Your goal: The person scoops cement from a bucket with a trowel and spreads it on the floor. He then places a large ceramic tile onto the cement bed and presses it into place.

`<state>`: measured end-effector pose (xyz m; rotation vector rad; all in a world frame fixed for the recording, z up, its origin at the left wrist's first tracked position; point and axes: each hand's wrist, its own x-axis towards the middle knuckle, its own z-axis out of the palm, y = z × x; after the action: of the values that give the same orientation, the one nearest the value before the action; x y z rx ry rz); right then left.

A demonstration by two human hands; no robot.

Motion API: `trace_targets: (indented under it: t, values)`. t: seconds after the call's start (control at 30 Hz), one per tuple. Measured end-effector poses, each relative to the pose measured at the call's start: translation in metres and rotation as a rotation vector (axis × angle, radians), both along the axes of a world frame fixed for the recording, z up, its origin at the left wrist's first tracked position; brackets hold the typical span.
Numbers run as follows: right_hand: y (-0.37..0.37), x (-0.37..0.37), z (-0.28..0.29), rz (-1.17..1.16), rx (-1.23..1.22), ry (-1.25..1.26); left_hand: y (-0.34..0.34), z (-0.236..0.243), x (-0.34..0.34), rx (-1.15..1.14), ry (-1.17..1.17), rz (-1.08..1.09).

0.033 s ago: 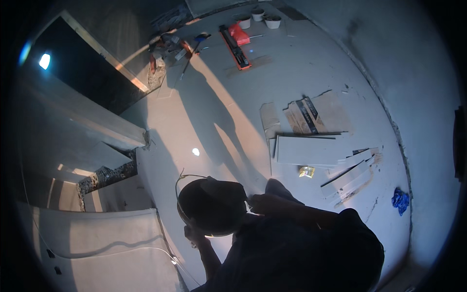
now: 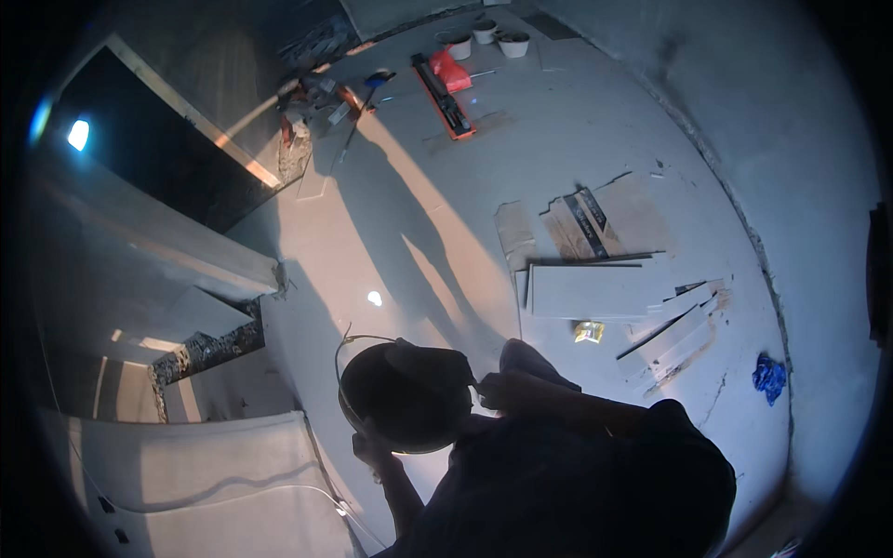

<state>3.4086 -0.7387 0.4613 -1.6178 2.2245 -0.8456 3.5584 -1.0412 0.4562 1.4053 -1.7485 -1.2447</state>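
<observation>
A dark round bucket (image 2: 391, 400) with a thin wire handle sticking up at its left is close against my body. My left hand (image 2: 370, 450) grips its lower left rim. My right hand (image 2: 495, 391) is closed at the bucket's right side, around something slim that I cannot make out. A dark flat-edged shape (image 2: 433, 361) lies across the bucket's upper right, too shadowed to name. What is inside the bucket is lost in the dark.
Stacked tiles (image 2: 586, 290), cardboard (image 2: 633, 214) and a yellow packet (image 2: 588, 331) lie ahead right; blue crumpled plastic (image 2: 769, 377) is by the wall. A tile cutter (image 2: 443, 98), red bag (image 2: 450, 71) and white buckets (image 2: 513, 44) are far ahead. A cable (image 2: 223, 491) runs along the left.
The whole view has shifted slightly. Both hands and the bucket keep nearly the same place and hold.
</observation>
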Motion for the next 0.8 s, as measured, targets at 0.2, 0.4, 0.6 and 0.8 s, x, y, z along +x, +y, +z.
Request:
trace_targets:
  t: [0.2, 0.4, 0.6, 0.8]
  values:
    - [-0.047, -0.159, 0.003, -0.156, 0.051, -0.250, -0.055, 0.020, -0.195, 0.058, 0.059, -0.035]
    - [-0.111, -0.373, 0.019, -0.312, 0.229, -0.675, -0.091, 0.027, -0.387, 0.051, -0.017, -0.035]
    - [-0.125, -0.541, 0.022, -0.291, 0.105, -0.517, -0.102, 0.032, -0.557, 0.051, 0.127, -0.034]
    - [-0.117, -0.712, 0.020, -0.323, 0.227, -0.470, -0.112, -0.002, -0.742, 0.104, 0.035, -0.130]
